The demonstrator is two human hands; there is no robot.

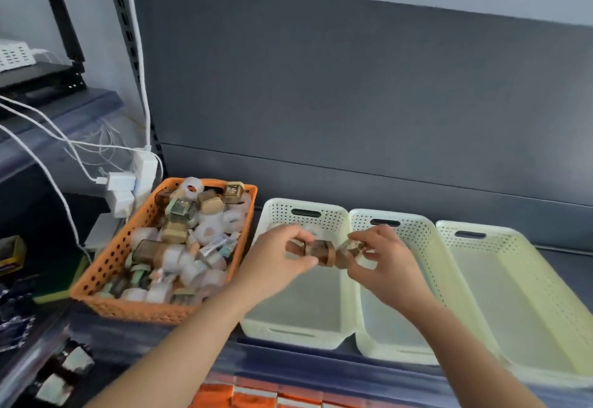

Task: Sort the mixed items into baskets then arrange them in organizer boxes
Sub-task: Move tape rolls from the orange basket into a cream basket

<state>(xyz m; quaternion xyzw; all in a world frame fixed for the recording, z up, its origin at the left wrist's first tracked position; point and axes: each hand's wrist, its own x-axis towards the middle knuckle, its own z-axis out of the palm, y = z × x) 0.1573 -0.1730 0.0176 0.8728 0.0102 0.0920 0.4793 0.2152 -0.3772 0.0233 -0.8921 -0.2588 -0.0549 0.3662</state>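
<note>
From where I stand, the dark back panel fills most of the scene, and along its foot sit three pale baskets side by side: the right cream basket, the middle cream basket and the left cream basket. Just beside that one is the orange basket, heaped with mixed items up to its rim. That heap is my first worry: a careless reach could roll pieces over the edge towards the white plugs and cables next to it. Both hands are raised above the cream baskets, about over the join between the left and middle ones. The left hand has its fingers curled round a small brown piece, and the right hand pinches a second brownish piece by its fingertips. The two pieces meet or nearly meet; blur keeps me from telling whether they are joined. The brown piece seems to lie with its long axis running left to right, one end in the left palm and the other pointing at the right hand. The main risk, I'd judge, is that light fingertip grip: a slip here, right above the shared rims, could drop a piece into the wrong basket or bounce it off the rim onto the shelf.
</note>
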